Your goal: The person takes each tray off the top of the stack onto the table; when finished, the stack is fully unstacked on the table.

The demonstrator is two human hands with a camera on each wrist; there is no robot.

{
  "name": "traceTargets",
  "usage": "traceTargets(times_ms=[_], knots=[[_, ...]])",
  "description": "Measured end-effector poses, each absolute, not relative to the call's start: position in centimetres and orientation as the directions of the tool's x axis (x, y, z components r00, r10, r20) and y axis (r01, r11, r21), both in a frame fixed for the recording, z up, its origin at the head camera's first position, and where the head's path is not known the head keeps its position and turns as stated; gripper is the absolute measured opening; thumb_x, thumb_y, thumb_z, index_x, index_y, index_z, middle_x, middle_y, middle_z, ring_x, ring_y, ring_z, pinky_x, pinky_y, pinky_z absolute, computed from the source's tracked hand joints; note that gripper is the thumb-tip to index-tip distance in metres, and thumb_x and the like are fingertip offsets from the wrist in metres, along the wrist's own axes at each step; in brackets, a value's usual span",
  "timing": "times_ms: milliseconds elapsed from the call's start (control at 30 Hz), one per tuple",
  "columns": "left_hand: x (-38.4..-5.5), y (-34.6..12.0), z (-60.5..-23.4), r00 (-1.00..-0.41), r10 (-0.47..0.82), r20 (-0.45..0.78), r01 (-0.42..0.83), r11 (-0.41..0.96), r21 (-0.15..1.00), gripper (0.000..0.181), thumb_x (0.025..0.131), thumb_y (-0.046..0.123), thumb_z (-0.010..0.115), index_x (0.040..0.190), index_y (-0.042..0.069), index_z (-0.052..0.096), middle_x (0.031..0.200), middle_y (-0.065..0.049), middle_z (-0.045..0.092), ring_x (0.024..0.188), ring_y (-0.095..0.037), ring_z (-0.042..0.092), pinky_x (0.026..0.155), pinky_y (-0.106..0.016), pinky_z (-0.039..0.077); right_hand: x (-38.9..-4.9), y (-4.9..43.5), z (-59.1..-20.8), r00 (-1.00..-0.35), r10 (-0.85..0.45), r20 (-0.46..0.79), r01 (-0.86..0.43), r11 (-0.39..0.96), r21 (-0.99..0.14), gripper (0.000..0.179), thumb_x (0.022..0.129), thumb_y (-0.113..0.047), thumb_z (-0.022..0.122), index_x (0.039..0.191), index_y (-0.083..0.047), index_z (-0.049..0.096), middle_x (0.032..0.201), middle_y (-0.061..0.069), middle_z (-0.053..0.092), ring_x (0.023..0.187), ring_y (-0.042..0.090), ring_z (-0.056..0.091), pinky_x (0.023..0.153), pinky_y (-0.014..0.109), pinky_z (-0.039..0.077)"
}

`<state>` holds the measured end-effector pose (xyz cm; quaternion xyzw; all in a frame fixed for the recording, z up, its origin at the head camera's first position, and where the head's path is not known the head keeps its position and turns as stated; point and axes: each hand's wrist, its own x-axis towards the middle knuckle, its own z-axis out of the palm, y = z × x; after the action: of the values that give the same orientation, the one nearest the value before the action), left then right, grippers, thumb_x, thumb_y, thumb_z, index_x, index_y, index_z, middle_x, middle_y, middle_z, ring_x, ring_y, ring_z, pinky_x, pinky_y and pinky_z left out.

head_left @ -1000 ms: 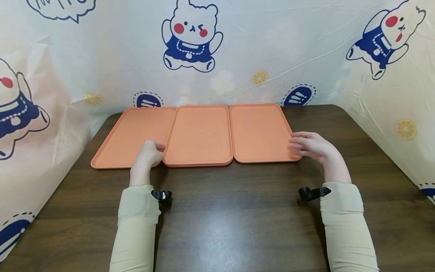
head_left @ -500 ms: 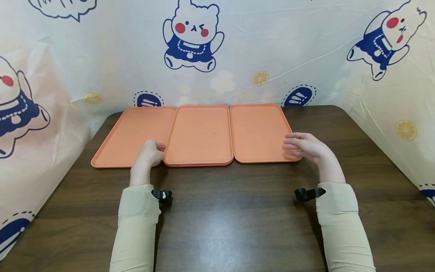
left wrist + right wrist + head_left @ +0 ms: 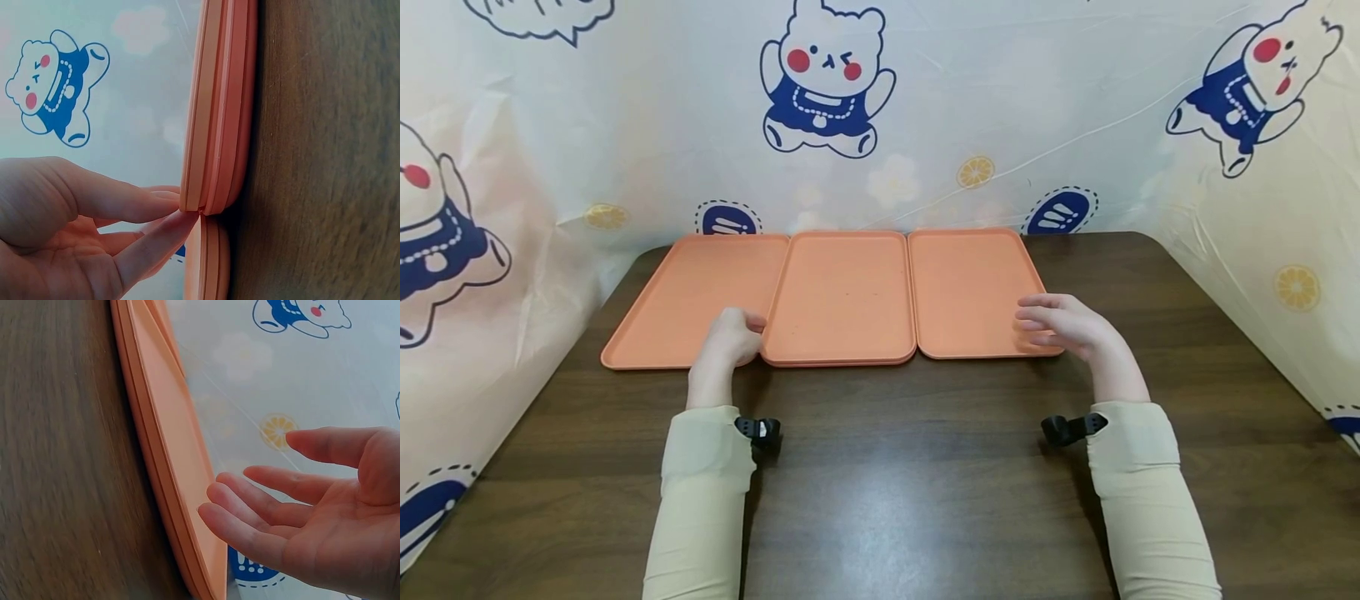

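Note:
Three orange rectangular trays lie side by side at the back of the table: a left tray, a middle tray and a right tray. My left hand is at the middle tray's near left corner. In the left wrist view, its thumb and fingertips pinch that tray's rim, and a second rim shows directly beneath, so trays are stacked there. Over the near right corner of the right tray hovers my right hand, its fingers loosely spread and holding nothing, as the right wrist view also shows.
The brown wooden table extends in front of the trays and to their right. Behind and at both sides hangs a pale printed cloth with cartoon bears. A black wrist camera is strapped over each cream sleeve.
My right hand has moved left, from the right tray's outer edge to over its surface. My left hand stays at the middle tray's corner, and the trays have not moved.

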<state>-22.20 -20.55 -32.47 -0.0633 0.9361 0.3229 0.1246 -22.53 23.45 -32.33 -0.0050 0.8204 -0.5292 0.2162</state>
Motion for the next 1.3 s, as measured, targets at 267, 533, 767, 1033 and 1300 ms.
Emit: traceTargets(times_ms=[267,533,767,1033,1300], knots=[[-22.2,-20.6,-32.5,-0.96,-0.049,-0.277,-0.209,0.782,0.587,0.045,0.087,-0.001,0.044,0.132,-0.006,0.048,0.13,-0.026,0.052,0.109,-0.032,0.051,0.083,-0.034,0.048,-22.8,22.5,-32.4,-0.902,-0.245,-0.355,0.226,0.433,-0.872,0.054,0.1,-0.019,0.039,0.146,0.005,0.022,0.145,0.028,0.034,0.125,0.035,0.042,0.103,0.038,0.043],[-22.0,-20.6,-32.3,-0.959,-0.051,-0.281,-0.214,0.778,0.591,0.044,0.088,0.0,0.045,0.132,-0.007,0.048,0.13,-0.027,0.052,0.114,-0.035,0.05,0.094,-0.042,0.047,-23.3,20.8,-32.5,-0.894,-0.287,-0.345,0.212,0.407,-0.889,0.053,0.1,-0.017,0.038,0.146,0.006,0.022,0.145,0.029,0.032,0.128,0.038,0.039,0.108,0.046,0.036],[-22.0,-20.6,-32.3,-0.956,-0.051,-0.29,-0.224,0.762,0.607,0.044,0.089,0.001,0.047,0.132,-0.006,0.048,0.131,-0.027,0.052,0.118,-0.036,0.049,0.098,-0.044,0.045,-23.4,19.9,-32.3,-0.889,-0.313,-0.335,0.205,0.383,-0.901,0.053,0.101,-0.016,0.037,0.146,0.006,0.02,0.146,0.029,0.031,0.127,0.038,0.038,0.109,0.048,0.034],[-22.0,-20.5,-32.3,-0.954,-0.055,-0.293,-0.228,0.768,0.598,0.045,0.089,-0.001,0.045,0.133,-0.006,0.047,0.131,-0.026,0.051,0.118,-0.036,0.049,0.099,-0.044,0.044,-23.8,19.1,-32.2,-0.888,-0.304,-0.346,0.214,0.392,-0.895,0.052,0.1,-0.016,0.038,0.146,0.005,0.023,0.146,0.028,0.032,0.129,0.04,0.038,0.108,0.048,0.035],[-22.1,-20.4,-32.4,-0.956,-0.058,-0.287,-0.224,0.776,0.59,0.044,0.089,-0.001,0.045,0.133,-0.006,0.047,0.131,-0.026,0.052,0.118,-0.036,0.049,0.099,-0.044,0.044,-24.0,18.2,-32.0,-0.886,-0.302,-0.352,0.229,0.374,-0.899,0.052,0.1,-0.016,0.039,0.146,0.004,0.023,0.147,0.027,0.032,0.132,0.04,0.036,0.109,0.048,0.034]])
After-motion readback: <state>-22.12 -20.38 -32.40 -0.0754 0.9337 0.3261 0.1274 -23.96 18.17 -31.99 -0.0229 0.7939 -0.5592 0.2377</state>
